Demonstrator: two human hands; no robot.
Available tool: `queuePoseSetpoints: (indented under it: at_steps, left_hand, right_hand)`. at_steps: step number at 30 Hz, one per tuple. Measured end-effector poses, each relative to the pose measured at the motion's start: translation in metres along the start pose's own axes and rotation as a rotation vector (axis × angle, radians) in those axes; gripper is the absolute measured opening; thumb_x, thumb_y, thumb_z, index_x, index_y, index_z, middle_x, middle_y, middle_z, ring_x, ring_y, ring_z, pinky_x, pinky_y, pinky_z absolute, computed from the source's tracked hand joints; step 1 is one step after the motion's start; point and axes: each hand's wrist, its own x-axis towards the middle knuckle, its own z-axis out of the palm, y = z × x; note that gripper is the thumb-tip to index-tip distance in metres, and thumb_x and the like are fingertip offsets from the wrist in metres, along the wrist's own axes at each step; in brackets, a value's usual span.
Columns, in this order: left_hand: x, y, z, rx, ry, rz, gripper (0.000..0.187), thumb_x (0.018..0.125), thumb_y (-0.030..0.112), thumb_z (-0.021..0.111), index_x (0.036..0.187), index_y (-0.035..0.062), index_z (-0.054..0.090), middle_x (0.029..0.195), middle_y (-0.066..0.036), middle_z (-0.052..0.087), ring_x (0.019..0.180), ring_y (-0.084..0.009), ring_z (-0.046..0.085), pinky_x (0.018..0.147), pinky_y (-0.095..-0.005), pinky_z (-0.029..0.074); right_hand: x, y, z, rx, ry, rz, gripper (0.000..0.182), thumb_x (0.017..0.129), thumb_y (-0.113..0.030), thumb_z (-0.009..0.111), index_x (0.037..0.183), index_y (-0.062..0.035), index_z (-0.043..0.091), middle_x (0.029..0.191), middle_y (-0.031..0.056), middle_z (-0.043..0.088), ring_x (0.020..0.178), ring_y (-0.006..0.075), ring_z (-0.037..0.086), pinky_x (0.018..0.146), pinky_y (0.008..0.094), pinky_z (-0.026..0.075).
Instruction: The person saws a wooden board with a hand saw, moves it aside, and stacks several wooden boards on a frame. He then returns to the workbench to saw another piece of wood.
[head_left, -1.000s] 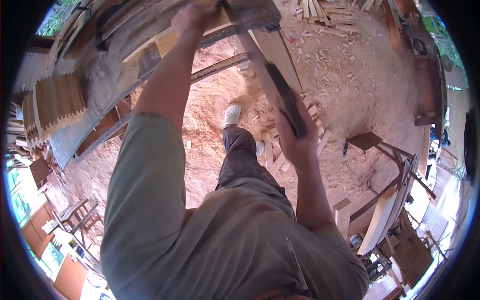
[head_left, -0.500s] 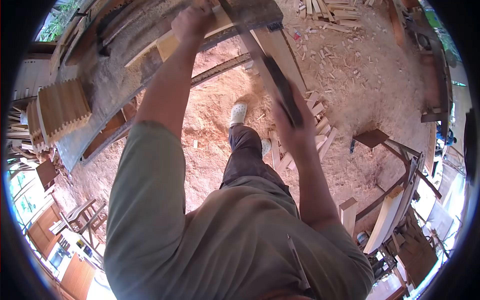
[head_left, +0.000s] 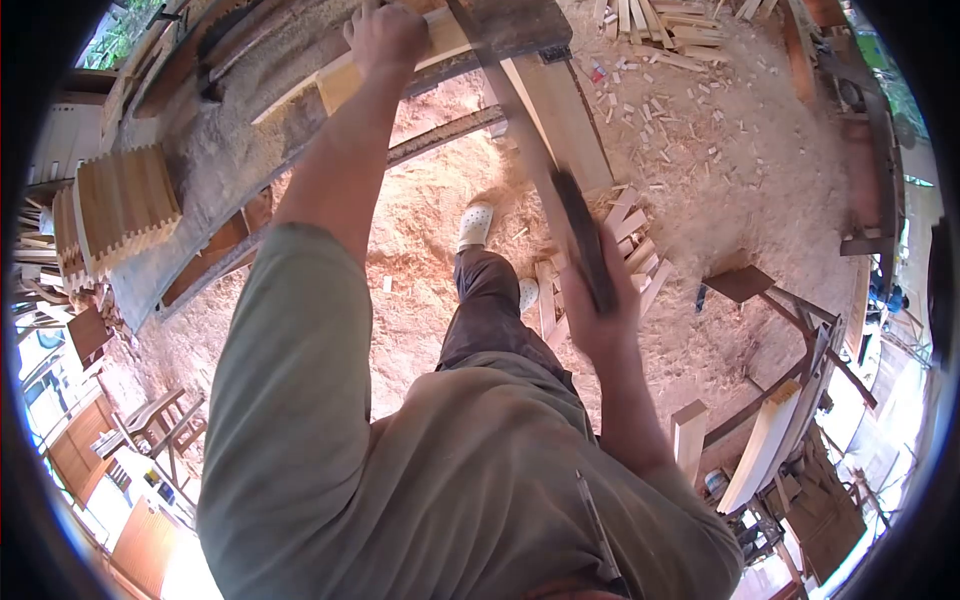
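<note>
Right hand: your fingers are closed around the dark handle of a saw, well out from the bench. The blade runs from your fist up and leftward, passing the bench's near edge and reaching the right end of a pale board.

Left hand: set on that board, knuckles up, fingers part curled. The picture's top edge crops this spot and the blade is smeared, so I cannot tell whether you grip the board or only press it.

The board lies along the front edge of the bench, whose top is dusted with sawdust. A narrow rail runs below that edge. Just right of the blade, a wide plank slopes down from the bench corner.

Your feet are in pale clogs, standing short of the rail on a sawdust floor. Beside your right hand, below it, offcuts lie in a loose heap, tight to that side.

Widest open room: right of the plank, floor strewn with small chips, out to a low stand. Left side is narrower; finger-edged boards sit stacked at the bench's left end, a wooden stool behind.
</note>
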Motion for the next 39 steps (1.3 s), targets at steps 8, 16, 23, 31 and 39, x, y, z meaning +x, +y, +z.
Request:
queuePoseSetpoints:
  at_steps: [8, 16, 23, 31, 39]
  left_hand:
    - [0.009, -0.027, 0.02, -0.178, -0.572, -0.353, 0.042, 0.089, 0.03, 0.043, 0.103, 0.0025, 0.072, 0.124, -0.017, 0.06, 0.126, -0.0349, 0.049, 0.107, -0.0441, 0.036]
    - [0.01, -0.003, -0.002, -0.259, -0.194, -0.323, 0.024, 0.082, 0.013, 0.047, 0.081, 0.0018, 0.068, 0.092, -0.025, 0.068, 0.093, -0.0424, 0.062, 0.086, -0.0497, 0.047]
    - [0.014, 0.018, -0.033, -0.01, -0.459, -0.404, 0.039, 0.088, 0.028, 0.045, 0.103, 0.0026, 0.071, 0.13, -0.017, 0.056, 0.125, -0.0341, 0.05, 0.107, -0.0431, 0.036]
    - [0.007, 0.002, -0.016, 0.192, -0.373, -0.1, 0.029, 0.084, 0.023, 0.051, 0.095, 0.0046, 0.071, 0.111, -0.017, 0.063, 0.107, -0.0342, 0.059, 0.094, -0.0451, 0.043]
    - [0.016, 0.014, -0.031, 0.038, -0.583, -0.307, 0.039, 0.088, 0.025, 0.044, 0.106, 0.0016, 0.07, 0.128, -0.014, 0.056, 0.123, -0.0337, 0.051, 0.107, -0.0448, 0.033]
  right_hand:
    - [0.048, -0.002, 0.023, 0.1, -0.007, 0.063, 0.053, 0.09, -0.01, 0.063, 0.137, 0.0045, 0.045, 0.101, 0.0167, 0.068, 0.09, 0.0173, 0.067, 0.078, 0.0279, 0.052]
    - [0.015, -0.005, 0.002, 0.033, 0.019, -0.005, 0.051, 0.09, -0.007, 0.061, 0.137, 0.0053, 0.045, 0.109, 0.0188, 0.067, 0.099, 0.0187, 0.066, 0.083, 0.0294, 0.051]
    - [0.082, -0.007, 0.035, 0.131, -0.064, 0.017, 0.051, 0.089, -0.01, 0.062, 0.137, 0.0013, 0.046, 0.096, 0.0158, 0.066, 0.084, 0.0181, 0.065, 0.075, 0.0288, 0.051]
    - [-0.015, -0.004, -0.008, 0.011, -0.018, 0.03, 0.053, 0.087, -0.004, 0.06, 0.137, 0.0047, 0.044, 0.106, 0.0196, 0.067, 0.097, 0.0201, 0.068, 0.08, 0.0307, 0.053]
    - [0.091, -0.004, 0.041, 0.136, -0.034, 0.04, 0.054, 0.089, -0.015, 0.065, 0.137, 0.002, 0.046, 0.1, 0.0197, 0.067, 0.086, 0.0231, 0.068, 0.076, 0.0319, 0.052]
